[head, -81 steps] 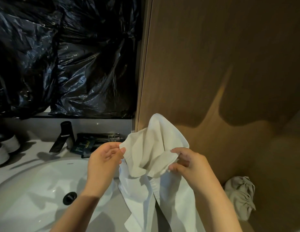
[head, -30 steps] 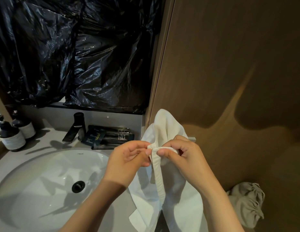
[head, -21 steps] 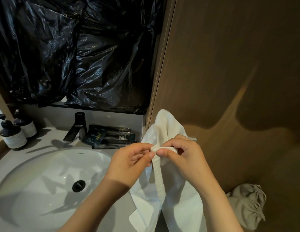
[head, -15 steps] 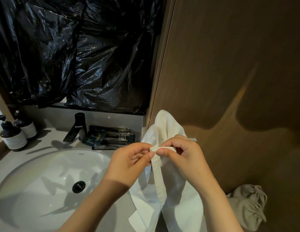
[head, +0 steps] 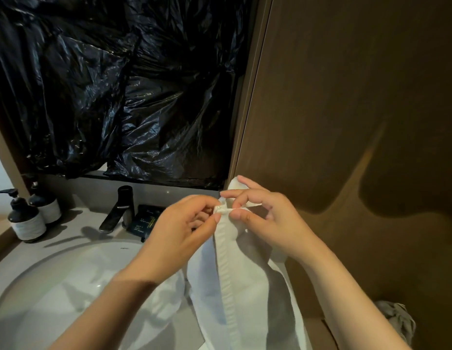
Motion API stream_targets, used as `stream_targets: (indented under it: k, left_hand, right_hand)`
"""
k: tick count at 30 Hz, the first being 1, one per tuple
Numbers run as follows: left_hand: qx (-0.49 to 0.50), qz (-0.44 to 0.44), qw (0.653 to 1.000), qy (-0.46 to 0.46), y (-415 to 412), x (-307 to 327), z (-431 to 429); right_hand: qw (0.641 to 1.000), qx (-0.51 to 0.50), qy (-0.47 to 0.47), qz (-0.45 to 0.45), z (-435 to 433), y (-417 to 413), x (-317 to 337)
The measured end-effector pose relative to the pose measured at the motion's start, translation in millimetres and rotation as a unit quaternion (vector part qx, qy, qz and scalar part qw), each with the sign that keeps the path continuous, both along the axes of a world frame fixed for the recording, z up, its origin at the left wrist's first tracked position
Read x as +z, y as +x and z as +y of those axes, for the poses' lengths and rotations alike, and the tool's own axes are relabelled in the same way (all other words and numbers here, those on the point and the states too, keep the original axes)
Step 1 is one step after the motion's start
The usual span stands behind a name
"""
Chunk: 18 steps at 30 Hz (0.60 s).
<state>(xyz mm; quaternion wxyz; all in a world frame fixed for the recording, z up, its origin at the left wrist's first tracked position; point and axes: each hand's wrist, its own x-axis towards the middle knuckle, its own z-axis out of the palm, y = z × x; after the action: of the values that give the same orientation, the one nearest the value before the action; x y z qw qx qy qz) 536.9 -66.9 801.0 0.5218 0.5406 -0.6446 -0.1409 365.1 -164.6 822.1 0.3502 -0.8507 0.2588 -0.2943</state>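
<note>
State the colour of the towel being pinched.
White: the towel is plain white, ribbed along one edge; the head view shows it best.

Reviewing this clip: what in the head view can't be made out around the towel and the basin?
Head view:
- Lower end of the white towel: cut off by the bottom edge; its top sits partly behind the right hand.
- Print on the dark packets: too small; the left hand covers part.
- Whatever lies behind the black plastic sheet: fully covered.
- The grey cloth: dim and crumpled; what it is cannot be told.

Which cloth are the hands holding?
The white towel, pinched at its top by the left hand and right hand; the grey cloth lies crumpled apart, untouched.
</note>
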Motion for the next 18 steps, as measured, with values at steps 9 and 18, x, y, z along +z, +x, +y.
stream_targets:
  k: [9, 18]
  left_hand:
    - [0.009, -0.029, 0.998, -0.050, 20.7, 65.8, -19.6]
    - [0.041, -0.104, 0.988, -0.105, 25.7, 111.7, -32.8]
  right_hand:
    - [0.994, 0.016, -0.011, -0.109, -13.2, 23.4, 40.9]
    - [0.981, -0.022, -0.077, -0.176, -10.4, 34.3, 62.1]
